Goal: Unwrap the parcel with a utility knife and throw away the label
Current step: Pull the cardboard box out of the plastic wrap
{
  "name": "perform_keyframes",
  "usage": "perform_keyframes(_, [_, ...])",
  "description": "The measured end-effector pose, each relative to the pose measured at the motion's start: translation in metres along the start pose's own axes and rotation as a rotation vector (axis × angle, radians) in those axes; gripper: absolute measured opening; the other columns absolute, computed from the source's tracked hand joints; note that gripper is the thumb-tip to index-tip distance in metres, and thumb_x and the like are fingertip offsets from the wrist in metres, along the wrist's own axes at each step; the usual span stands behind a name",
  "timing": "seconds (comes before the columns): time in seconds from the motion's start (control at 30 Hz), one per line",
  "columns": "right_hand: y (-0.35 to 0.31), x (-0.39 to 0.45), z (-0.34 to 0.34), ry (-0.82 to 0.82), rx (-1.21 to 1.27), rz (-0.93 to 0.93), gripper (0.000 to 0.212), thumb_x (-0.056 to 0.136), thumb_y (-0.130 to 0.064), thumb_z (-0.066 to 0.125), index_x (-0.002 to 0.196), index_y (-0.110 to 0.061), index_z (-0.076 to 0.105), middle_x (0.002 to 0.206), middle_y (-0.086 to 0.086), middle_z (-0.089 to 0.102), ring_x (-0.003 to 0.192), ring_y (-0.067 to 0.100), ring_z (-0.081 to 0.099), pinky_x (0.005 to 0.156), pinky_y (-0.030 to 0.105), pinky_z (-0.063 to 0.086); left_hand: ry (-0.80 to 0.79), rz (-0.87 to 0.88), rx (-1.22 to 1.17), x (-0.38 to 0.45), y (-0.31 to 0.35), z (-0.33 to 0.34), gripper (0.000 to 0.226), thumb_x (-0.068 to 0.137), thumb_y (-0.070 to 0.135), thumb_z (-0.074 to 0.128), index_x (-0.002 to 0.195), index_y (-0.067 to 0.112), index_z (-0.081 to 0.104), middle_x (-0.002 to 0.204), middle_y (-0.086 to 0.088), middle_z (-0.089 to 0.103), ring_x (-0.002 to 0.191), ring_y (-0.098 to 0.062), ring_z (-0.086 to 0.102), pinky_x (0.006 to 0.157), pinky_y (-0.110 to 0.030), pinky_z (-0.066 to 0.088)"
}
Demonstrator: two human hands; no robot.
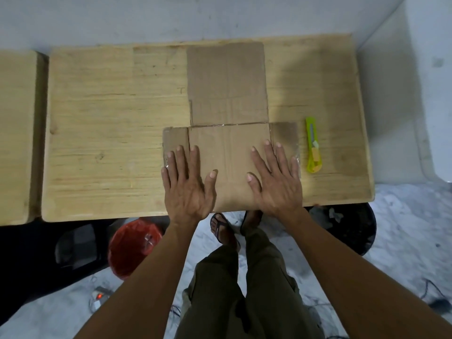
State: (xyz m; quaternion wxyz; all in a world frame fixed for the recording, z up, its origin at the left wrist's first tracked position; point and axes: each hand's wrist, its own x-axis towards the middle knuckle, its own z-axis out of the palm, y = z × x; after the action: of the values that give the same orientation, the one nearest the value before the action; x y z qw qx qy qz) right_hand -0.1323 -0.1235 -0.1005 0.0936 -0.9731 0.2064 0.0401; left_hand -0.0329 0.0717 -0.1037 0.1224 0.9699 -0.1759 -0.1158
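Observation:
A flattened brown cardboard box (227,94) lies spread out on the wooden table (110,118), its flaps unfolded toward the back and both sides. My left hand (187,182) presses flat on its near left part, fingers straight and spread. My right hand (276,179) presses flat on the near right part in the same way. A lime-green utility knife (313,145) lies on the table just right of the cardboard, apart from both hands. Clear tape shows along the side flaps' edges. No label is visible.
A red bin (133,245) stands on the floor under the table's front edge, left of my legs. A dark round bin (354,231) sits under the right corner. A second wooden table (17,133) adjoins on the left. A white wall runs behind.

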Motion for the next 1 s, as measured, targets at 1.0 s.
perform_keyframes(1.0, [0.015, -0.023, -0.039, -0.011, 0.262, -0.009, 0.076, 0.091, -0.074, 0.026, 0.147, -0.025, 0.040, 0.150, -0.006, 0.044, 0.140, 0.015, 0.034, 0.108, 0.043, 0.033, -0.044, 0.096, -0.133, -0.016, -0.016, -0.042, 0.096, 0.085, 0.089, 0.017, 0.152, 0.024, 0.040, 0.157, 0.001, 0.043, 0.150, -0.019, 0.029, 0.119, -0.055, 0.025])
